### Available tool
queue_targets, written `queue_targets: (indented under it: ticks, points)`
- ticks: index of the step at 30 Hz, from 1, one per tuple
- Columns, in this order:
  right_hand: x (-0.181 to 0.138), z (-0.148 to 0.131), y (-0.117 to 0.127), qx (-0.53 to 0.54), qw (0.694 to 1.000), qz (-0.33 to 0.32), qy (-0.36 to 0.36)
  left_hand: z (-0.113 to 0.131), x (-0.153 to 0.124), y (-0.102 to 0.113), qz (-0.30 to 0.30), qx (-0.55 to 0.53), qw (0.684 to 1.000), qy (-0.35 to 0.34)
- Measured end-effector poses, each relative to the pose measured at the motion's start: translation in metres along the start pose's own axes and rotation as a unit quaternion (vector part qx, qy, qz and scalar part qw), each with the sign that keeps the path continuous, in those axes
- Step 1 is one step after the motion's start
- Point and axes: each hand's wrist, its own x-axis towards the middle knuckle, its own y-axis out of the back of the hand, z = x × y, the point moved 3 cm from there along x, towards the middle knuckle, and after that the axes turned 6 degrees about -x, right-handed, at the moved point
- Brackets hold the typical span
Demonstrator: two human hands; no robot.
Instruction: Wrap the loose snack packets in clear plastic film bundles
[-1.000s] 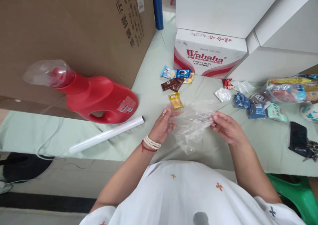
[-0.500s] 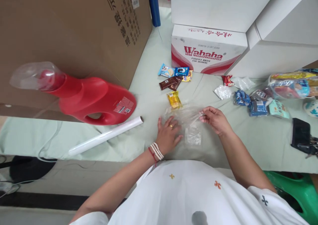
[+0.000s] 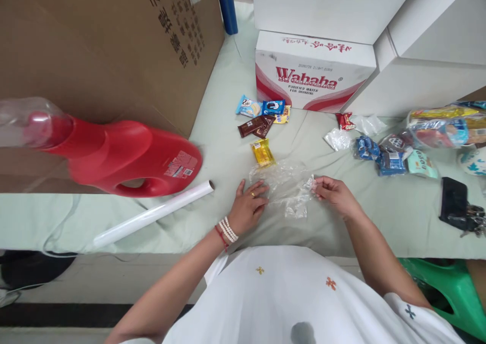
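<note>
A crumpled sheet of clear plastic film (image 3: 285, 186) lies on the pale green cloth (image 3: 212, 151) in front of me. My left hand (image 3: 247, 206) rests flat on the film's left edge with fingers spread. My right hand (image 3: 332, 195) pinches the film's right edge between thumb and fingers. Just beyond the film lies a yellow snack packet (image 3: 261, 152). Farther back are brown chocolate packets (image 3: 257, 126) and blue biscuit packets (image 3: 259, 106).
A red detergent jug (image 3: 125, 156) lies on its side at left, beside a white film roll (image 3: 152, 214). A Wahaha carton (image 3: 311, 75) and large cardboard box (image 3: 94, 45) stand behind. More snacks (image 3: 395, 154) and a black pouch with keys (image 3: 455, 202) lie right.
The film was held up between both hands; now it lies on the cloth. My left hand has flattened onto it, and my right hand has lowered, still pinching its edge.
</note>
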Motion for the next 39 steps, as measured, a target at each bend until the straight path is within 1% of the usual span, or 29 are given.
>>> queue_targets:
  ticks: [2,5,8,9,10,12,14,15,16,17,19,21,22,23,24,25,27,29,30,32,33,35,37,39]
  points:
    - [-0.002,0.002,0.024,-0.001,0.999,-0.014,-0.031,-0.006,0.000,0.006,-0.017,-0.002,1.000,-0.015]
    - [-0.002,0.007,0.054,-0.013,0.998,-0.020,-0.055,-0.013,0.003,0.016,-0.031,0.003,0.999,-0.034]
    - [0.001,0.010,0.068,-0.033,0.998,-0.011,-0.058,-0.016,0.007,0.025,-0.013,0.008,0.999,-0.042]
    - [0.002,0.010,0.069,-0.043,0.998,-0.001,-0.054,-0.014,0.008,0.029,0.006,0.007,0.999,-0.041]
    - [0.002,0.009,0.069,-0.054,0.997,0.008,-0.048,-0.010,0.009,0.033,0.037,0.006,0.999,-0.034]
    - [0.000,0.004,0.064,-0.070,0.997,0.019,-0.030,0.002,0.008,0.043,0.138,0.021,0.990,0.000]
    - [-0.004,-0.001,0.055,-0.077,0.997,0.018,-0.010,0.022,0.007,0.050,0.246,0.050,0.967,0.027]
    - [-0.006,-0.004,0.051,-0.078,0.997,0.017,-0.001,0.034,0.008,0.050,0.278,0.062,0.958,0.026]
    - [-0.009,-0.005,0.046,-0.080,0.997,0.015,0.006,0.046,0.010,0.048,0.285,0.067,0.956,0.010]
    - [-0.011,-0.006,0.042,-0.081,0.997,0.014,0.012,0.056,0.015,0.044,0.268,0.066,0.961,-0.018]
    - [-0.015,-0.006,0.037,-0.081,0.996,0.012,0.020,0.070,0.026,0.029,0.187,0.057,0.977,-0.083]
    - [-0.018,-0.002,0.038,-0.079,0.997,0.012,0.021,0.068,0.036,0.013,0.092,0.046,0.987,-0.122]
    - [-0.019,0.001,0.040,-0.077,0.997,0.016,0.021,0.063,0.039,0.006,0.052,0.043,0.990,-0.125]
    - [-0.020,0.004,0.043,-0.077,0.997,0.023,0.019,0.056,0.040,0.000,0.025,0.043,0.992,-0.117]
    - [-0.021,0.007,0.047,-0.079,0.996,0.032,0.018,0.049,0.040,-0.003,0.016,0.049,0.994,-0.099]
    - [-0.022,0.010,0.050,-0.081,0.996,0.040,0.016,0.044,0.039,-0.004,0.024,0.059,0.995,-0.079]
    - [-0.025,0.014,0.053,-0.081,0.995,0.052,0.013,0.041,0.034,-0.002,0.078,0.075,0.993,-0.051]
    - [-0.027,0.016,0.049,-0.072,0.996,0.051,0.014,0.052,0.031,-0.001,0.140,0.067,0.986,-0.053]
    - [-0.028,0.016,0.045,-0.065,0.997,0.046,0.017,0.061,0.031,-0.002,0.160,0.056,0.984,-0.062]
    - [-0.027,0.016,0.034,-0.050,0.998,0.029,0.028,0.079,0.039,-0.010,0.169,0.040,0.982,-0.071]
    - [-0.025,0.015,0.030,-0.045,0.998,0.019,0.033,0.085,0.046,-0.016,0.157,0.036,0.985,-0.061]
    - [-0.023,0.017,0.025,-0.047,0.998,0.011,0.038,0.085,0.063,-0.028,0.101,0.011,0.995,-0.010]
    - [-0.022,0.021,0.029,-0.059,0.998,0.020,0.031,0.074,0.078,-0.037,0.034,-0.049,0.997,0.042]
    - [-0.023,0.028,0.038,-0.070,0.997,0.028,0.017,0.059,0.087,-0.039,-0.005,-0.094,0.994,0.059]
